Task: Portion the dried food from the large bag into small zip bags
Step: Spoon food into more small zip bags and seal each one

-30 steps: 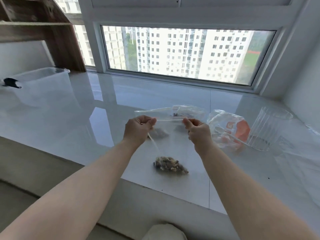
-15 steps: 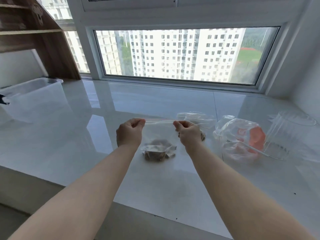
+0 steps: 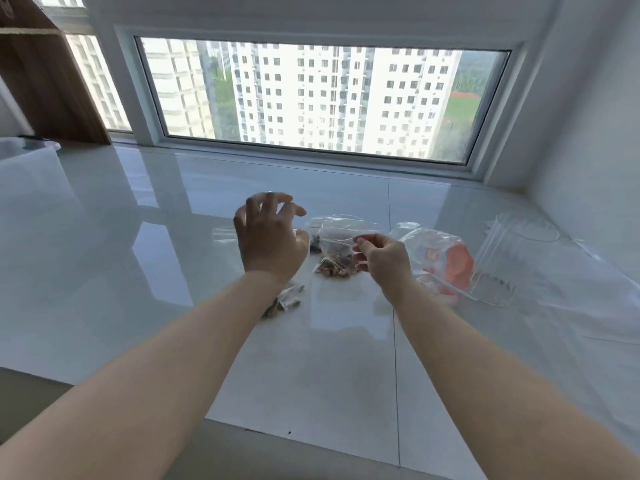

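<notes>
My right hand (image 3: 382, 263) pinches the top edge of a small clear zip bag (image 3: 341, 237). Brown dried food (image 3: 336, 269) sits in the bottom of that bag, which rests on the white ledge (image 3: 311, 375). My left hand (image 3: 268, 237) hovers just left of the bag, fingers spread and loosely bent, holding nothing. A second filled small bag (image 3: 285, 301) lies beside my left forearm. A third one (image 3: 315, 244) shows partly behind the held bag. The large bag (image 3: 445, 263), clear with orange print, lies crumpled to the right of my right hand.
Empty clear plastic bags (image 3: 502, 268) lie right of the large bag. A clear storage box (image 3: 26, 157) stands at the far left under a wooden shelf (image 3: 48, 84). A window (image 3: 311, 98) runs along the back, a wall closes the right, and the ledge's front edge is near me.
My left hand has let go of the zip bag's top and lifted with its fingers spread. The bag has gone right and down onto the ledge, held by my right hand alone.
</notes>
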